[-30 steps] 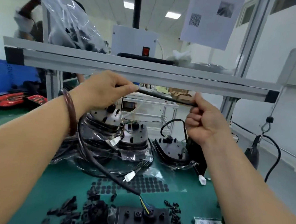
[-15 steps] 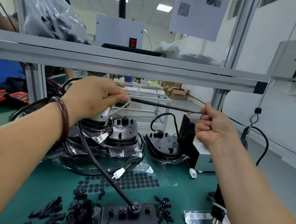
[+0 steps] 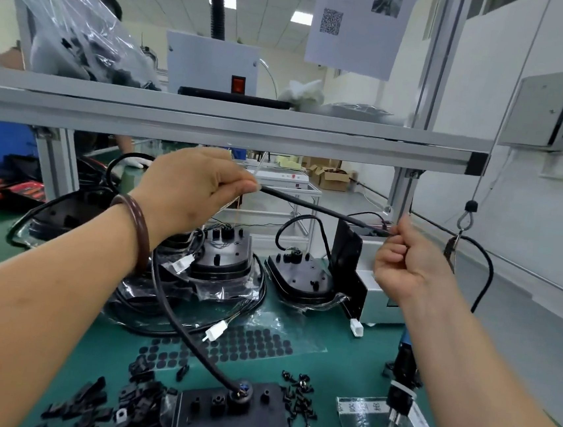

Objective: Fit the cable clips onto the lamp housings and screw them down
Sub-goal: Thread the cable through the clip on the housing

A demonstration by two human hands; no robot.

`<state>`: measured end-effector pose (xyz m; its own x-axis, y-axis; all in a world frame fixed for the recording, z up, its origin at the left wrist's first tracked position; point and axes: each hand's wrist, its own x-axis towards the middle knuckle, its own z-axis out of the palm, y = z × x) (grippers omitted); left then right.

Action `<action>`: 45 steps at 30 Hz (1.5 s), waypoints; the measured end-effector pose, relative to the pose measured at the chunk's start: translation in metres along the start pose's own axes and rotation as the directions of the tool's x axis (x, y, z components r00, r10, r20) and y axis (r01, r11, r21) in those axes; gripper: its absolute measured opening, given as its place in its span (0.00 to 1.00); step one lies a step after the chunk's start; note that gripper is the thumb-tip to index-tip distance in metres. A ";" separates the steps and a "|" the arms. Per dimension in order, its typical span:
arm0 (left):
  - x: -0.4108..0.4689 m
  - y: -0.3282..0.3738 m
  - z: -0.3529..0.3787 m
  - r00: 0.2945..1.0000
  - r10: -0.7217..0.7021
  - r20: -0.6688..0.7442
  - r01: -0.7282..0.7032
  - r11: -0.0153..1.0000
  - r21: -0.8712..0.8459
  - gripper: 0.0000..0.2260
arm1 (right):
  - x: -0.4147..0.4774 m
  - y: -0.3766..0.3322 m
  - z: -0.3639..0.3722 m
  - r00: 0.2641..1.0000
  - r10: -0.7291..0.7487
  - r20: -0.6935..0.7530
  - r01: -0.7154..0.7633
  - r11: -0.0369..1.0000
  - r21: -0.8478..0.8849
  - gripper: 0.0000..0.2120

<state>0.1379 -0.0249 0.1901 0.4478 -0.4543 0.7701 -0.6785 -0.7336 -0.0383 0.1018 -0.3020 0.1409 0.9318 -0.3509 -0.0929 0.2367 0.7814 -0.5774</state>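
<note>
Our left hand (image 3: 189, 194) was raised in front of us, its thumb and fingers pinching the black cable (image 3: 321, 211). Our right hand (image 3: 409, 260), off to the right and a little lower, was curled, with its fingertips pinching the same cable farther along. A straight run of cable stretched between the two hands.

Below the left hand the cable dropped in a curve to a round socket on the lamp housing (image 3: 233, 415). That housing lay flat on the green bench (image 3: 346, 350), beneath and between our forearms. The cable clips (image 3: 111, 400) lay in a loose black heap under the left forearm, just left of the housing. Small black screws (image 3: 299, 404) were scattered just right of it.

The screwdriver (image 3: 400, 390) pointed tip-down beside the right forearm. More wrapped housings (image 3: 224, 252) sat on the bench beyond, below both hands. A brown bangle (image 3: 137, 230) ringed the left wrist.
</note>
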 end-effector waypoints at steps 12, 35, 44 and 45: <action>0.006 0.003 -0.005 0.977 -0.114 0.181 0.079 0.979 0.189 0.17 | -0.007 0.046 0.017 0.984 0.098 0.147 -0.125 0.974 0.191 0.08; -0.003 0.010 -0.005 0.959 -0.043 0.280 -0.028 0.969 0.247 0.18 | -0.006 0.054 0.025 0.986 0.164 0.017 -0.164 0.986 -0.030 0.18; -0.115 0.055 -0.027 0.820 0.057 0.570 -0.067 0.998 -0.004 0.27 | -0.029 0.100 -0.010 0.955 0.295 -0.029 -0.296 0.949 -0.107 0.17; -0.127 0.058 -0.021 0.779 0.067 0.623 -0.109 0.994 0.029 0.27 | -0.033 0.105 -0.014 0.946 0.322 -0.036 -0.324 0.934 -0.152 0.16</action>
<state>0.0292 0.0009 0.1033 0.6661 -0.7183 0.2010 -0.7060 -0.6941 -0.1407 0.0923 -0.2152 0.0718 0.9478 -0.0991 -0.3031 -0.1222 0.7651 -0.6323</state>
